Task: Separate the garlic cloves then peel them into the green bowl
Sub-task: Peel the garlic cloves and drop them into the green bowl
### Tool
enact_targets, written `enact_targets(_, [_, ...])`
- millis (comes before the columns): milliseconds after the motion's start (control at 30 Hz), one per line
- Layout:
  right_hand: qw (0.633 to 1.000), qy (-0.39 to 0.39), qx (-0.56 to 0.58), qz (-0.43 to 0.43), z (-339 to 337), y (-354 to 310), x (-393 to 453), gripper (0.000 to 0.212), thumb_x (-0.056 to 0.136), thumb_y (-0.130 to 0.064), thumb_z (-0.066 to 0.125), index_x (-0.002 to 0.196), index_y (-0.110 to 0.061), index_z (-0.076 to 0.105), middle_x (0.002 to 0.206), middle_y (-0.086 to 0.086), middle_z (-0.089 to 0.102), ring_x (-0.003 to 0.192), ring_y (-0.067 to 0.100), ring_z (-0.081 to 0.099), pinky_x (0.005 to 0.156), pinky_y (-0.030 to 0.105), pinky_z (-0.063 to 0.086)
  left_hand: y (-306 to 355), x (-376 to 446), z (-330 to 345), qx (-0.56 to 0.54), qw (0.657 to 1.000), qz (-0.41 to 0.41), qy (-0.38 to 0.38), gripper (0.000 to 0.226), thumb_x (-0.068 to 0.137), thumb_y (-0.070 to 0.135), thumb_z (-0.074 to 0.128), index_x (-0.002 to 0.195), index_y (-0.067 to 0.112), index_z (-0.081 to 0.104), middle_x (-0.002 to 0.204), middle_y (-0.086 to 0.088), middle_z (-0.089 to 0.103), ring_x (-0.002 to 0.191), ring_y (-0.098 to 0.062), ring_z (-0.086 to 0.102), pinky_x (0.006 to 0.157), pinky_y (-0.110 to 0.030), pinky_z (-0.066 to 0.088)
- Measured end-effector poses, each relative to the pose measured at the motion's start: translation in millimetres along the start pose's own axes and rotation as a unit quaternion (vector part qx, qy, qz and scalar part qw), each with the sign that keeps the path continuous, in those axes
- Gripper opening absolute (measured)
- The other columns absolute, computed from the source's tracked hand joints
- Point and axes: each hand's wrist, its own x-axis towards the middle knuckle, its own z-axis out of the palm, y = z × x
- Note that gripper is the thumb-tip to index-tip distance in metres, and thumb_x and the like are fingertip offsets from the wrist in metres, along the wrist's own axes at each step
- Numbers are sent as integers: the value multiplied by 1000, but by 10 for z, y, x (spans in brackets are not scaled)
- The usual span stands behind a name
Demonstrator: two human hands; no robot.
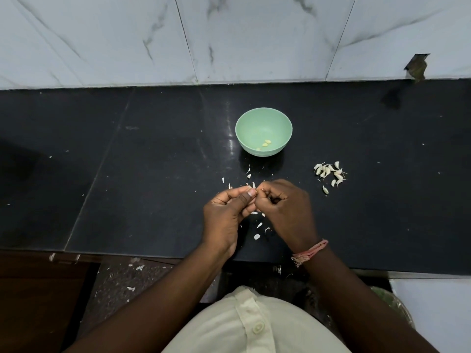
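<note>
Head view, both hands [257,207] pinching clove (hidden), green bowl [244,123]

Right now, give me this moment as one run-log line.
step: peeling | hands: left hand and right hand pinch one clove together | green bowl: few peeled cloves | unpeeled cloves: right of bowl
</note>
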Motion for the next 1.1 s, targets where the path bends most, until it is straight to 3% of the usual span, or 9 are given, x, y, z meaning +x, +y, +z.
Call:
enact_targets(133, [999, -4, 22, 29, 10, -9, -3, 20, 78, -9, 70, 64, -15, 57, 65, -3, 53, 65, 14, 52, 58, 21, 39, 7, 2, 2, -36, 998, -35, -27, 11, 85, 3, 68, 96, 2, 71, 89, -10, 76, 83, -15, 73, 73, -23, 59])
enact_targets(300, [995, 14, 69, 76, 58, 20, -18, 11, 84, -10, 69, 75, -16, 67, 77, -4, 65, 69, 14, 63, 65, 37, 54, 30, 7, 13, -48, 995, -70, -50, 10, 95, 1, 61, 101, 3, 69, 90, -9, 74, 83, -13, 70, 74, -21, 58])
enact_targets(467, [987, 36, 107, 118, 87, 9, -8, 13, 88, -9, 69, 80, -19, 72, 76, -5, 70, 69, 13, 69, 68, 36, 58, 66, 7, 11, -69, 992, -85, -60, 13, 95, 1, 61, 104, 2, 70, 94, -11, 76, 84, -15, 73, 75, -23, 60])
enact_targets(633, [973, 44, 160, 162, 82, 87, -4, 13, 94, -6, 66, 87, -15, 73, 76, 0, 73, 65, 18, 72, 69, 46, 62, 64, 1, 5, -100, 987, -111, -53, 17, 86, 5, 65, 102, 2, 71, 96, -15, 75, 84, -17, 74, 76, -24, 61])
enact_targets(700, [976, 43, 151, 153, 76, 111, -19, 16, 96, -5, 64, 94, -17, 75, 86, -1, 75, 74, 11, 73, 75, 38, 63, 48, 4, -11, -101, 987, -116, -46, 19, 83, 6, 66, 101, 3, 72, 97, -16, 75, 85, -17, 74, 75, -25, 61])
enact_targets(800, [979, -1, 149, 136, 78, 108, -36, 36, 98, 3, 55, 121, -20, 71, 110, 1, 74, 96, 3, 71, 86, 18, 56, 11, 28, -39, -94, 989, -115, -25, 16, 87, 5, 66, 101, 5, 73, 93, -13, 75, 82, -16, 74, 75, -26, 62])
enact_targets(867, [980, -23, 143, 136, 94, 102, -36, 40, 97, -1, 57, 128, -22, 69, 111, -5, 74, 102, 1, 70, 91, 24, 57, -13, 48, -48, -89, 989, -116, -7, 13, 92, 3, 64, 100, 6, 74, 89, -11, 74, 78, -14, 73, 74, -25, 62])
enact_targets(1000, [989, 13, 76, 130, 107, 48, -28, 10, 93, -21, 72, 96, -18, 81, 85, -11, 77, 83, 2, 72, 81, 32, 59, -24, 79, -76, -79, 991, -106, 8, 15, 94, 3, 64, 107, 3, 71, 92, -12, 76, 79, -13, 73, 72, -23, 61])
enact_targets(1100, [987, 42, 67, 141, 139, 68, -27, 9, 91, -12, 74, 91, -19, 79, 84, -16, 74, 84, -1, 70, 83, 26, 57, -26, 107, -120, -84, 991, -101, 20, 17, 94, 2, 66, 110, 0, 70, 94, -15, 75, 80, -15, 74, 74, -23, 61])
